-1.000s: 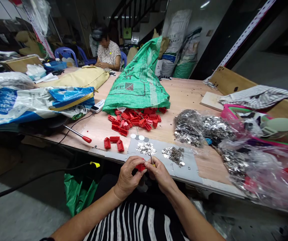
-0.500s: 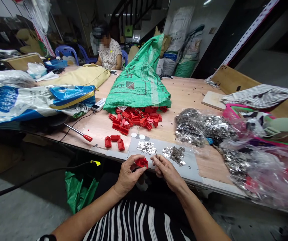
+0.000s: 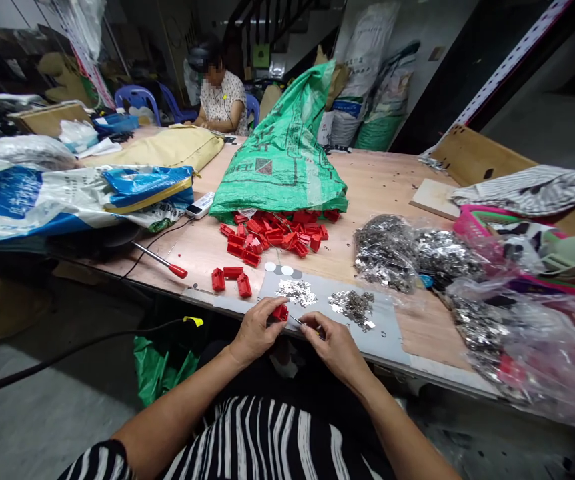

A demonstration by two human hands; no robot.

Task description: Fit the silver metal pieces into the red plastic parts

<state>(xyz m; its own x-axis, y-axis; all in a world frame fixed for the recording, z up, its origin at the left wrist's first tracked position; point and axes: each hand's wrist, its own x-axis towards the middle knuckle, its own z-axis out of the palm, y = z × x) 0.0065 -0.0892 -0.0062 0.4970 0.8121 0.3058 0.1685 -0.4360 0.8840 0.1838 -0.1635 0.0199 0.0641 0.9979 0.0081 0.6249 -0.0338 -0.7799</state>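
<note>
My left hand (image 3: 256,329) is closed round a small red plastic part (image 3: 281,311) at the table's near edge. My right hand (image 3: 330,343) pinches a thin metal tool (image 3: 297,321) whose tip points toward that red part. Just beyond the hands, two small heaps of silver metal pieces (image 3: 296,291) (image 3: 353,305) lie on a grey sheet (image 3: 387,330). Three loose red parts (image 3: 231,279) sit at the sheet's left end. A larger pile of red parts (image 3: 277,235) spills from a green woven sack (image 3: 282,160).
Clear plastic bags of metal pieces (image 3: 407,250) and a pink basket (image 3: 492,223) crowd the right side. A red-handled screwdriver (image 3: 160,260), a cable and blue-white sacks (image 3: 67,200) lie left. Another person (image 3: 220,100) sits at the far end. A green bag (image 3: 160,373) hangs below the table.
My hands have risen slightly toward the table edge. The right hand moved apart from the red part, then brought the metal tool back to it.
</note>
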